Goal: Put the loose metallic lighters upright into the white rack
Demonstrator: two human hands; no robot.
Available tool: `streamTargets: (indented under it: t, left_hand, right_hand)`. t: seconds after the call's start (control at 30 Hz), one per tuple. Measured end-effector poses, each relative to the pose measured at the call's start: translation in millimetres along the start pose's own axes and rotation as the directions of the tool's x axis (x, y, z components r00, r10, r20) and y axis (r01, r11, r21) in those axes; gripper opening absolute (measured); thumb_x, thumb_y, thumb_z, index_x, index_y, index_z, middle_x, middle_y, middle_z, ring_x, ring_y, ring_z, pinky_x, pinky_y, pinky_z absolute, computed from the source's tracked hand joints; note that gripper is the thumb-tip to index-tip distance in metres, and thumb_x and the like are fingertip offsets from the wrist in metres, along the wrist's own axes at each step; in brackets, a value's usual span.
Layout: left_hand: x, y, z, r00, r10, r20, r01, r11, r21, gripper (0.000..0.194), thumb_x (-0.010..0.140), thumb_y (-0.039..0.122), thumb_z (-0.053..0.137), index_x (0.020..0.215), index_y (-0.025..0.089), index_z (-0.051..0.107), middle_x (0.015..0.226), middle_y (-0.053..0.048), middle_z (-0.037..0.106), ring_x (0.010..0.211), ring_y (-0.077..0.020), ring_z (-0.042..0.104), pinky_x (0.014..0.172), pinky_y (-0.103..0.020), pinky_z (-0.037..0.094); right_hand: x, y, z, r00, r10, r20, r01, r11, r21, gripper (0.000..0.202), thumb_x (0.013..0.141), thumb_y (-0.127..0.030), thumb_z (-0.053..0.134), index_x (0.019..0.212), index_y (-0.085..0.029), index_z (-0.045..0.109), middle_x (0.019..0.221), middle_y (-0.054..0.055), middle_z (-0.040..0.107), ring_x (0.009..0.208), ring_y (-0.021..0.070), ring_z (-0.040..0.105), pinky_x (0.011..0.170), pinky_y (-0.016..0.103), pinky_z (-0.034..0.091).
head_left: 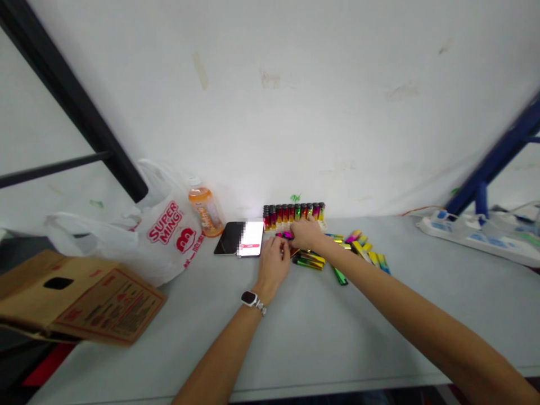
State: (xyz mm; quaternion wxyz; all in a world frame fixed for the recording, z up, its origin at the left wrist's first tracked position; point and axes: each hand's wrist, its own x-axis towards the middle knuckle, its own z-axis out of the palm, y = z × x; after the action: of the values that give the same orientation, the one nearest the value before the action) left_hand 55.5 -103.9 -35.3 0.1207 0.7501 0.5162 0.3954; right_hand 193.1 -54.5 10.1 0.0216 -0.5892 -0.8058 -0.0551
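Observation:
A row of shiny multicoloured lighters (pixel 291 212) stands upright in a pale tray (pixel 323 225) against the wall. My left hand (pixel 274 261), wearing a watch (pixel 250 298) at the wrist, is in front of the row with its fingers curled closed around a magenta lighter (pixel 286 235). Beside it, my right hand (pixel 306 233) reaches over the tray's front edge. Its fingers are bent together, and what they hold, if anything, is hidden. Loose lighters (pixel 310 260) lie under and beside my right forearm, with more lighters (pixel 367 247) heaped to the right.
A phone or tablet (pixel 230 239) with a partly lit screen lies left of the tray. Behind it stands an orange drink bottle (pixel 206 209). Further left are a white plastic bag (pixel 162 242) and an open cardboard box (pixel 97 301). White power strips (pixel 476 239) lie at the right.

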Motion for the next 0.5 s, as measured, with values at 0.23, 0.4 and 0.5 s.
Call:
streamTargets:
  t: [0.23,0.4,0.5]
  left_hand:
    - [3,-9,5.0,0.995,-0.045,-0.086,0.03,0.986,-0.164,0.009,0.091,0.023,0.047,0.093,0.017,0.055,0.095,-0.007,0.058,0.092,-0.0184,0.057,0.081,-0.033,0.048]
    - [5,0,7.6,0.996,0.0,-0.091,-0.033,0.933,-0.36,0.027,0.09,0.034,0.056,0.111,0.018,0.055,0.105,-0.009,0.062,0.098,-0.0199,0.059,0.086,-0.035,0.048]
    - [5,8,8.3,0.999,0.006,0.033,0.01,0.884,-0.468,0.024,0.093,0.038,0.051,0.105,0.018,0.057,0.095,-0.007,0.066,0.086,-0.0183,0.062,0.077,-0.032,0.049]
  right_hand:
    - [-6,18,0,0.991,0.073,-0.111,-0.019,0.904,0.428,0.024,0.082,-0.038,0.064,0.079,-0.016,0.073,0.078,0.008,0.073,0.074,0.0205,0.066,0.068,0.029,0.043]
    - [-27,24,1,0.952,0.124,-0.279,0.171,0.542,0.823,0.032,0.081,-0.047,0.066,0.078,-0.015,0.068,0.071,0.004,0.068,0.063,0.0143,0.058,0.058,0.024,0.041]
    - [-42,18,4,0.954,0.129,-0.271,0.208,0.368,0.906,0.034,0.081,-0.05,0.066,0.08,-0.016,0.067,0.069,0.002,0.067,0.06,0.0136,0.057,0.057,0.025,0.042]
